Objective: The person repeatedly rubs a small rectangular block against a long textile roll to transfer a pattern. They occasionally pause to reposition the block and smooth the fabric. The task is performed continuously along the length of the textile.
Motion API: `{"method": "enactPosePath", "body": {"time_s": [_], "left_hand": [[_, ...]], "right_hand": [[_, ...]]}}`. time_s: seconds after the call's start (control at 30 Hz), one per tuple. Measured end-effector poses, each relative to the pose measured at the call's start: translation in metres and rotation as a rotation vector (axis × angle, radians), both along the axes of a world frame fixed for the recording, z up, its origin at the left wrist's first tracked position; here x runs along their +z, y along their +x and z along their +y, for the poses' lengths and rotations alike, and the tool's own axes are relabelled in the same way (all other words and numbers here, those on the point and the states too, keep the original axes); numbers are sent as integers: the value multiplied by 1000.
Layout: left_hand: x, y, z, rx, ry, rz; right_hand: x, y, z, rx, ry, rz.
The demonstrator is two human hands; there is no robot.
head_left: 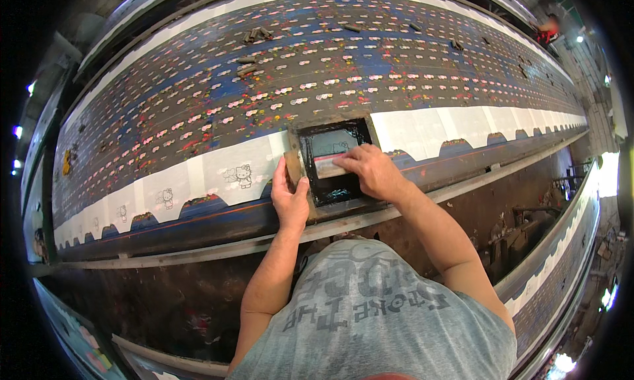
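Holding ink-filled screen frame (300, 139), squeegee (328, 168)

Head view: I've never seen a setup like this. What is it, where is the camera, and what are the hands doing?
There is no machine here, only a person's two bare hands. The one picture comes from a fisheye camera worn on the person's head, looking down, so the straight table looks curved and the forearms and grey shirt enter from below.

The long table holds rows of small pale printed shapes on a dark, paint-speckled surface. Along its near edge lies a white strip with outline cartoon prints left of the hands and blank cloth to the right.

A small dark printing frame, black with ink, sits on that strip. The left hand grips the frame's left edge. The right hand holds a flat squeegee across the screen inside the frame.
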State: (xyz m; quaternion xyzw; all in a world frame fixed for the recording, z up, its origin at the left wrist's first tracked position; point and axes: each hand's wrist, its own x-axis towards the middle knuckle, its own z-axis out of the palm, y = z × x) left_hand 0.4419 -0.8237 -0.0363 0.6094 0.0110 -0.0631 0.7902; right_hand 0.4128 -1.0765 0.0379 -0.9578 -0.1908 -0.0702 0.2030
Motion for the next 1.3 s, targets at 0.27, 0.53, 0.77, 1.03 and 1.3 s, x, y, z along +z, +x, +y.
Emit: {"method": "enactPosePath", "body": {"time_s": [0.27, 0.53, 0.77, 1.03, 1.3], "left_hand": [[-4, -2, -9, 60, 191, -80], [8, -7, -17, 109, 635, -223], [18, -23, -59, 166, 527, -304], [7, -52, -200, 148, 493, -308], [-1, -71, -284, 126, 537, -218]], "right_hand": [[19, -67, 20, 26, 0, 49], [9, -97, 4, -75, 217, 11], [-25, -133, -55, -515, 713, 49], [-38, -170, -187, -497, 703, -55], [-25, -194, -278, -389, 536, -122]]}}
